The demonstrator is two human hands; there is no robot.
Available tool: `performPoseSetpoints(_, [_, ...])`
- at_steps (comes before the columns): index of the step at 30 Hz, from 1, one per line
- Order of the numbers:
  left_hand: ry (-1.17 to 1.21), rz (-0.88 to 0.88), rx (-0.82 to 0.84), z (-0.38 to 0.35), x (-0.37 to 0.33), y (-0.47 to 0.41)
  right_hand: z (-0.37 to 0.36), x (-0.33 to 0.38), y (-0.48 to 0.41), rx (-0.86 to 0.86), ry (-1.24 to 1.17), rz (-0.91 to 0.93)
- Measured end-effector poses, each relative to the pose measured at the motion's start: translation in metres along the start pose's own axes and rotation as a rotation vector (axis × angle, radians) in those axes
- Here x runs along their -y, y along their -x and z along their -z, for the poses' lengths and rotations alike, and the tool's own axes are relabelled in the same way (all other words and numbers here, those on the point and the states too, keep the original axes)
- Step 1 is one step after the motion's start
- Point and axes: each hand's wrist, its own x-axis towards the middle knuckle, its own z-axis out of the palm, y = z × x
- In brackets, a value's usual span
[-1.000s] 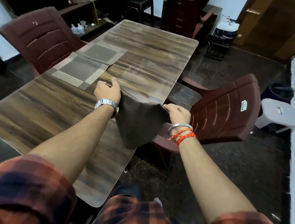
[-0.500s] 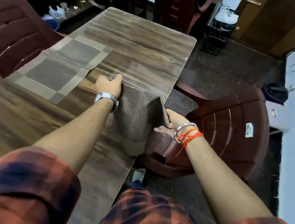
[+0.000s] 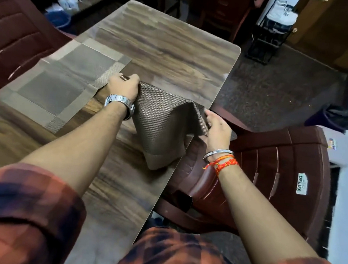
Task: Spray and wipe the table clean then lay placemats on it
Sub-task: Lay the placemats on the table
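The left hand (image 3: 123, 85) grips one top corner of the dark mat (image 3: 161, 121), fingers curled round it, over the middle of the table (image 3: 172, 52); the right hand (image 3: 217, 129) holds the other top corner just past the table's right edge; the dark mat hangs bunched between them, with its low corner down by the table's right edge. I think a few things could go wrong from here; the dark mat is bent, not flat, so it could land with a bump or a fold; part of it is out past the table's right edge, so if it is let go now it could tip off and slide down onto the chair (image 3: 267, 166) on the table's right; it could also land crooked. The left hand is just beside the flat mat (image 3: 57, 81) on the table's left side, so a small push could shove that one out of line, or the two mats could end up one over the other. Some things are hard to see; the right hand's fingers are mostly behind the dark mat, so I cannot tell how firm that hold is; I cannot tell if the low corner touches the table; both arms and the sleeves (image 3: 26, 215) cover the table's near end; the bottles (image 3: 68, 2) past the table's far left corner are too blurry to name; I cannot tell if the table is wet or dry.
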Motion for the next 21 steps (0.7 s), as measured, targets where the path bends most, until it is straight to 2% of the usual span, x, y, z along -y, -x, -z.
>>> performPoseSetpoints(3, [0.055,-0.088,-0.021,-0.003,-0.006,-0.008,0.004,0.011,-0.011,-0.047,0.072,0.145])
performPoseSetpoints(7, [-0.028,-0.273,-0.063,-0.004,-0.011,-0.011,0.004,0.014,-0.024,-0.056,0.178,0.358])
performPoseSetpoints(10, [-0.148,-0.267,-0.054,-0.011,-0.01,-0.012,0.002,-0.001,-0.035,-0.052,0.209,0.261])
performPoseSetpoints(13, [-0.431,-0.178,0.145,-0.026,0.022,-0.015,0.001,-0.039,-0.037,0.055,0.479,0.062])
performPoseSetpoints(16, [-0.7,-0.19,0.209,-0.043,0.062,-0.003,0.005,-0.07,-0.024,0.235,0.731,-0.082])
performPoseSetpoints(21, [-0.912,-0.336,0.637,-0.079,0.098,0.037,0.001,-0.105,-0.012,0.395,0.888,-0.017])
